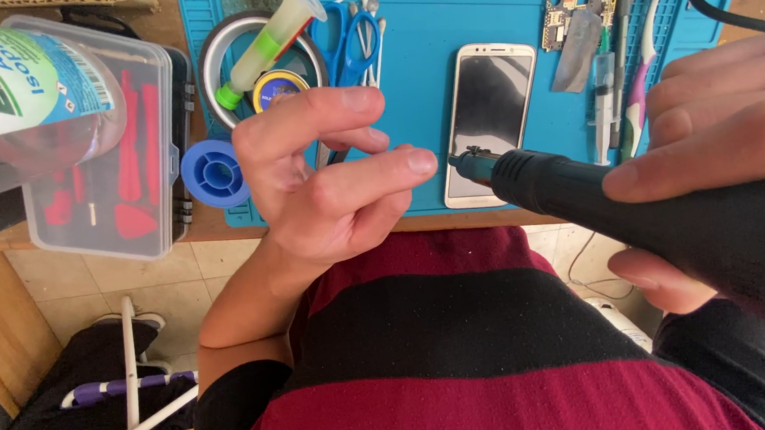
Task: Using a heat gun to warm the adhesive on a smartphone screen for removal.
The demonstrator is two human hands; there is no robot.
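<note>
- Right hand (735, 118) grip, head view: closed around the thick black handle of a soldering tool (669, 208), fingers over the top and thumb beneath; the matte, faintly textured barrel tapers to a narrow metal tip.
- Tool position: held level above the near edge of the surface, the tip just beside the left index fingertip, likely for steadying or inspection.
- Left hand (322, 179) grip: empty, fingers loosely curled and part open, index finger extended toward the tip.
- Beyond the tip, a white-framed smartphone (490, 118) lies flat, glossy screen up, on the blue ribbed mat (423, 23).
- On the mat: a bare circuit board (578, 4), blue-handled scissors (354, 42), a round tin (279, 87) and a translucent syringe (267, 43) with a green nozzle.
- At the left edge: a clear plastic case (140, 151) with red tools, a clear bottle (24, 87), a blue spool (215, 173).
</note>
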